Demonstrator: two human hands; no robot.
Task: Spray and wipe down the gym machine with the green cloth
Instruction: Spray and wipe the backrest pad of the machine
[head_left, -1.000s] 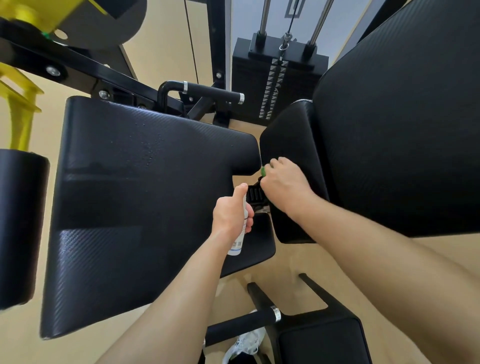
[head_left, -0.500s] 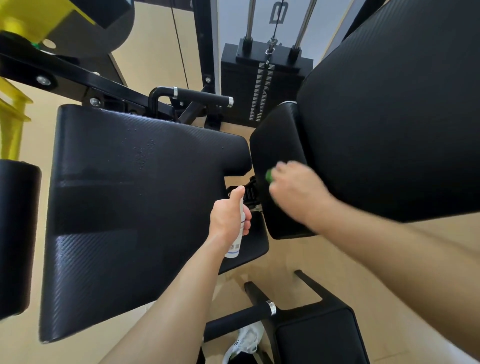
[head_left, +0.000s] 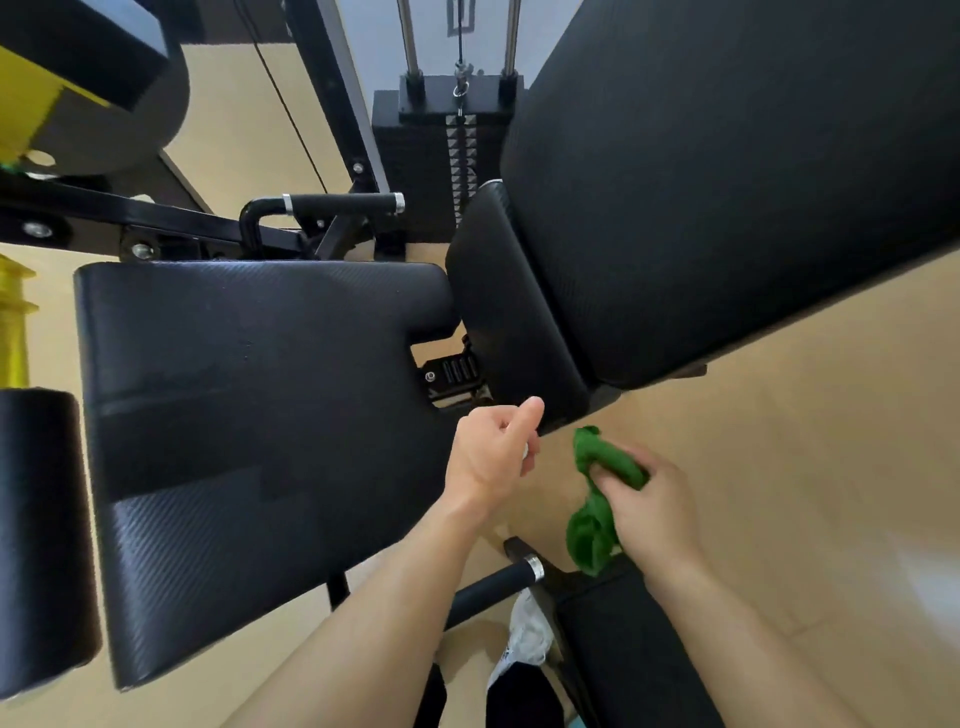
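— Tan floor spreads under the gym machine (head_left: 171, 228). What crowds the hands?
— Black pads. A broad seat pad (head_left: 249, 415) lies to the left and a back pad (head_left: 727, 182) up right. A narrow pad (head_left: 509, 312) sits between them, just above the left thumb.
— And the counts?
— Two handles, one far (head_left: 343, 203) and one near (head_left: 493, 584). One weight stack (head_left: 431, 156). One white shoe (head_left: 530, 634).
— The hands?
— The left hand (head_left: 493, 452) curls, thumb raised, round a spray bottle (head_left: 525, 451) that shows only as a white sliver. The right hand (head_left: 649, 504) grips the green cloth (head_left: 597, 499), which hangs bunched over the floor, off the seat and back pads.
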